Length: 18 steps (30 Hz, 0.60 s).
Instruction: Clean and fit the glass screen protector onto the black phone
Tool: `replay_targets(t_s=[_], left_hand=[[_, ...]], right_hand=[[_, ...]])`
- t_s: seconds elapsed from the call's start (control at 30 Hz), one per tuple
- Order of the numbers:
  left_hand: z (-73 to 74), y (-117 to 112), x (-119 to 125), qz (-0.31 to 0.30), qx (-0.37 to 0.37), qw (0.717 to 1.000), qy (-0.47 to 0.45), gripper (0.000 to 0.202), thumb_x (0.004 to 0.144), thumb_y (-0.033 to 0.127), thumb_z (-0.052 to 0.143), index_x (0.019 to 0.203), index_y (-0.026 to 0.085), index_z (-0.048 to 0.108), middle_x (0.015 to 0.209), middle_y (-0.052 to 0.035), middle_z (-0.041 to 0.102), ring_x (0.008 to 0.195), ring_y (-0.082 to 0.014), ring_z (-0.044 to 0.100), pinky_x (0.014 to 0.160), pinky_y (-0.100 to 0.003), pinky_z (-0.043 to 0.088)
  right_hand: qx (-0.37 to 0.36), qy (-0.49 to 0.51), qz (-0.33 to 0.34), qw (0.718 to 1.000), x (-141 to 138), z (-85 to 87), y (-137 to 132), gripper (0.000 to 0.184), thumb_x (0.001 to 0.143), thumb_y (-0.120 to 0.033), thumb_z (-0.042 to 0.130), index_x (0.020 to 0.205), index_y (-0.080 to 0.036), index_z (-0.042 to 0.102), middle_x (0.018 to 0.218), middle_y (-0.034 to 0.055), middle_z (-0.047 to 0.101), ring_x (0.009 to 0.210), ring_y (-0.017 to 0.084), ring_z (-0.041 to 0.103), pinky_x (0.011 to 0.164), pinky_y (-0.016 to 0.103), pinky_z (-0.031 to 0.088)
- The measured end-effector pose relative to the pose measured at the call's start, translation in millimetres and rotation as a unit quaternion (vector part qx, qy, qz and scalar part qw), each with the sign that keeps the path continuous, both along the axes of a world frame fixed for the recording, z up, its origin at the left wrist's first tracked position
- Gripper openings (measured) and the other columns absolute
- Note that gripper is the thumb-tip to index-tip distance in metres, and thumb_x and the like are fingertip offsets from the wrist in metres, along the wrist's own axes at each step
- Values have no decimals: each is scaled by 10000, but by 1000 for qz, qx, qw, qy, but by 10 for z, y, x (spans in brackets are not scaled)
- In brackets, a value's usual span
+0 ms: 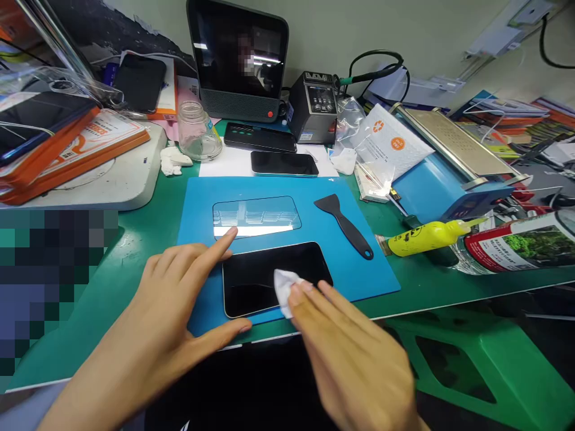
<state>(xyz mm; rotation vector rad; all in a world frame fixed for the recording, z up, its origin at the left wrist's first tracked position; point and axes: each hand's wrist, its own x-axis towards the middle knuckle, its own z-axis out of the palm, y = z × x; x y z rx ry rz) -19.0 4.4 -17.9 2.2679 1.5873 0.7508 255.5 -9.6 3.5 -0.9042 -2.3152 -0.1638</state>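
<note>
A smartphone (256, 278) with a dark screen lies face up on a blue mat (359, 281). My right hand (354, 353) presses a folded white wipe (284, 290) against the right part of its screen. At the phone's left end is my left hand (184, 299), thumb and fingers spread around that end, holding nothing I can see. Its index fingertip reaches the lower edge of a clear glass screen panel (256, 215) with a thin black border, which lies just beyond the phone. To the right rests a black plastic scraper (344, 224).
Behind the mat are two more phones (284, 163), a glass jar (197, 131) and a dark display (238, 54). A yellow squeeze bottle (426, 237) and a labelled container (521, 242) lie at the right. Stacked orange boxes (67, 158) stand left, a green stool (489, 359) below right.
</note>
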Motion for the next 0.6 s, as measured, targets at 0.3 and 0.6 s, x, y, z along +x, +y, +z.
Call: replay_targets(t_s=[0.3, 0.6], left_hand=[[45, -29, -32, -9, -31, 999, -26, 863, 1076, 545, 644, 1792, 419, 180, 1509, -29, 672, 1374, -313, 581, 1157, -483, 401], [73, -21, -52, -39, -34, 998, -25, 921, 1038, 367, 661, 1794, 431, 139, 1505, -48, 641, 1386, -302, 586, 1153, -469, 430]], right_hand=[[24, -30, -45, 998, 156, 18, -35, 335, 942, 97, 715, 1257, 0, 774, 1273, 159, 838, 1294, 252, 788, 1220, 396, 622], [-18, 26, 47, 998, -453, -40, -35, 307, 1024, 6, 579, 1265, 35, 766, 1317, 190, 812, 1313, 286, 777, 1244, 422, 589]])
